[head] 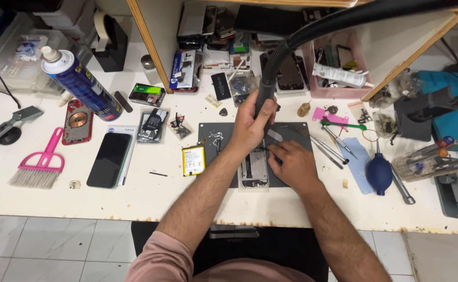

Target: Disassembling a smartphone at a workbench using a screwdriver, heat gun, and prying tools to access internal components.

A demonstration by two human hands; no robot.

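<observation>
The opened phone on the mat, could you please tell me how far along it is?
Done: opened phone lies on the grey mat, yellow battery out beside it. In hand: left hand grips the black hose nozzle; right hand works at its top edge. Left: the phone is not yet closed.

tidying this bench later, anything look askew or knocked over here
The blue spray can lies tipped on its side at the table's left end instead of standing. Small screws or bits lie loose on the grey mat near the left hand.

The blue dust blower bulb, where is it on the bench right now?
In the head view the blue dust blower bulb sits right of the right hand, just off the dark work mat, beside the tweezers.
</observation>
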